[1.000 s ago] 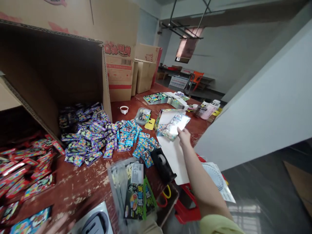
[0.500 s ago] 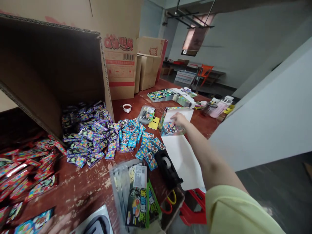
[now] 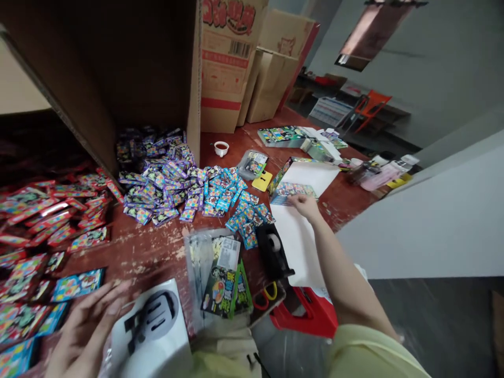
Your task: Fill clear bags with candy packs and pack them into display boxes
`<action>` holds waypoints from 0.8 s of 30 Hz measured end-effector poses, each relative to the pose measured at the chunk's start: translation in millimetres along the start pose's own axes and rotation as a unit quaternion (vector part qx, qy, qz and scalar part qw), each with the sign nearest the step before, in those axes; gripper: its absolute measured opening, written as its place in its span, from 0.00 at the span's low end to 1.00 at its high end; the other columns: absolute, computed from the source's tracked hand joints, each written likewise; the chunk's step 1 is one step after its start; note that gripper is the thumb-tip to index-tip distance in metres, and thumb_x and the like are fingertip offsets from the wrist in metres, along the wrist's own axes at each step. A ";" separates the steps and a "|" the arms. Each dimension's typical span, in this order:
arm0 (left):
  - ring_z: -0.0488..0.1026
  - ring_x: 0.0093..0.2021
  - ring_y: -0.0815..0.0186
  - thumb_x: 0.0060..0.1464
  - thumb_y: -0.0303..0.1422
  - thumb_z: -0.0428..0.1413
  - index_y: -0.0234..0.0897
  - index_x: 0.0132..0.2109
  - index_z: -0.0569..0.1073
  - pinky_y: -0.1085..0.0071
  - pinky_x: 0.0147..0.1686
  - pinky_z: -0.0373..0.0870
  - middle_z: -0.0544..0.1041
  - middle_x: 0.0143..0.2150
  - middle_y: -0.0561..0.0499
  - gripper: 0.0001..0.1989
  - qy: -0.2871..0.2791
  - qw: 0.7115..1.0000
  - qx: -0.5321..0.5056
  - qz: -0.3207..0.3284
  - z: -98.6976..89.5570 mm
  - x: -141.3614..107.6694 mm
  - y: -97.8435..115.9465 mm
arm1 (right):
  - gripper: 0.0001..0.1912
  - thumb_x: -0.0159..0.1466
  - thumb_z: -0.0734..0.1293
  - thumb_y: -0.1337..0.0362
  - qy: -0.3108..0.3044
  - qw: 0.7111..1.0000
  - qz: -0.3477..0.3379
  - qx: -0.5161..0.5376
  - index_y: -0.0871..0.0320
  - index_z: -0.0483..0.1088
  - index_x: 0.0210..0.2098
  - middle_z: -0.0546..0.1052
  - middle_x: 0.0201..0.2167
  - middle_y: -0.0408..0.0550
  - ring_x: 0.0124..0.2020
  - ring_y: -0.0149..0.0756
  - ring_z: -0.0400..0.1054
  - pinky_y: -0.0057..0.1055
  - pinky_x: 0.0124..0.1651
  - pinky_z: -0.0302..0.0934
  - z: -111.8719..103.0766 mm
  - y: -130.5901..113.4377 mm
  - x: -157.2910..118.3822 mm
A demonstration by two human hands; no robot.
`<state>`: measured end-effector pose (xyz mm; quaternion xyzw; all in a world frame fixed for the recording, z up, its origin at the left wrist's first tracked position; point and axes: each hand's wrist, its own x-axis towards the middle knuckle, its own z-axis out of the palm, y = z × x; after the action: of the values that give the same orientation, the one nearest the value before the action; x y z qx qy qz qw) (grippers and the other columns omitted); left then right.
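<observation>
My right hand (image 3: 305, 206) is at the front edge of an open display box (image 3: 311, 176) with small packets inside, its fingers bent together; whether anything is between them is too small to tell. The box's long white flap (image 3: 301, 247) lies toward me under my forearm. My left hand (image 3: 92, 325) rests with fingers apart at the lower left, beside a white sheet with a dark print (image 3: 157, 320) and near blue packets (image 3: 76, 285). Purple packets (image 3: 165, 178) and blue packets (image 3: 222, 189) are heaped mid-table.
A big carton (image 3: 192, 89) stands behind the heaps, red packets (image 3: 51, 210) at left. Nearer are a black tape dispenser (image 3: 273, 252), scissors (image 3: 265, 295), black-green cards (image 3: 222, 289) and a red stool (image 3: 307, 315). Bottles (image 3: 381, 173) stand at the right; a small cup (image 3: 221, 149) sits behind.
The view has shifted, bringing my left hand further into view. My right hand has moved from inside the box to its front edge, and the packets inside show more fully.
</observation>
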<state>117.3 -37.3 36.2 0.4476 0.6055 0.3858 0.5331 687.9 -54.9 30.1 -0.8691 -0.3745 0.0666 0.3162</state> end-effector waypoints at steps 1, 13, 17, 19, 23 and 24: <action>0.72 0.56 0.45 0.44 0.47 0.64 0.51 0.50 0.73 0.41 0.61 0.61 0.77 0.54 0.53 0.25 -0.006 1.000 0.022 0.019 5.0 -5.4 0.3 | 0.21 0.59 0.64 0.47 0.003 1.000 -0.014 0.013 0.58 0.70 0.22 0.76 0.23 0.55 0.31 0.46 0.70 0.38 0.36 0.63 1.4 -8.6 -6.9; 0.38 0.72 0.45 0.58 0.37 0.57 0.37 0.69 0.54 0.37 0.65 0.42 0.46 0.72 0.36 0.36 -0.368 0.735 0.442 0.359 135.6 -24.8 -64.0 | 0.12 0.43 0.76 0.62 -0.316 0.935 -0.156 0.040 0.57 0.72 0.25 0.74 0.23 0.44 0.28 0.36 0.68 0.32 0.35 0.62 134.5 -138.7 -129.9; 0.32 0.72 0.46 0.59 0.40 0.55 0.34 0.70 0.47 0.39 0.66 0.41 0.42 0.73 0.34 0.39 -0.339 0.724 0.456 0.393 141.5 -23.5 -89.0 | 0.15 0.40 0.77 0.57 -0.383 0.909 -0.158 0.040 0.58 0.70 0.18 0.69 0.17 0.39 0.26 0.34 0.66 0.28 0.31 0.58 124.1 -148.4 -120.2; 0.31 0.71 0.45 0.58 0.41 0.56 0.29 0.71 0.41 0.40 0.66 0.44 0.41 0.72 0.29 0.44 -0.310 0.741 0.442 0.400 142.3 -23.5 -86.7 | 0.16 0.42 0.76 0.54 -0.413 0.894 -0.164 0.054 0.59 0.70 0.17 0.67 0.15 0.38 0.24 0.33 0.65 0.28 0.29 0.57 109.5 -154.1 -119.6; 0.39 0.72 0.44 0.59 0.35 0.56 0.23 0.70 0.39 0.46 0.64 0.55 0.45 0.71 0.23 0.43 -0.181 0.791 0.395 0.431 140.7 -23.0 -42.1 | 0.19 0.51 0.70 0.47 -0.427 0.883 -0.146 0.129 0.59 0.72 0.23 0.71 0.19 0.41 0.23 0.33 0.65 0.29 0.29 0.60 73.0 -173.7 -143.5; 0.46 0.71 0.45 0.60 0.32 0.54 0.23 0.69 0.43 0.49 0.63 0.58 0.49 0.70 0.24 0.39 -0.152 0.795 0.385 0.444 137.9 -22.8 -26.0 | 0.19 0.53 0.70 0.48 -0.425 0.878 -0.133 0.176 0.59 0.73 0.26 0.73 0.21 0.42 0.24 0.33 0.66 0.30 0.30 0.62 64.4 -179.7 -154.7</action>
<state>251.3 -68.2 0.0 0.8882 0.3501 0.2421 0.1728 445.8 -36.5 68.1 -0.6288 -0.5675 0.4519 0.2801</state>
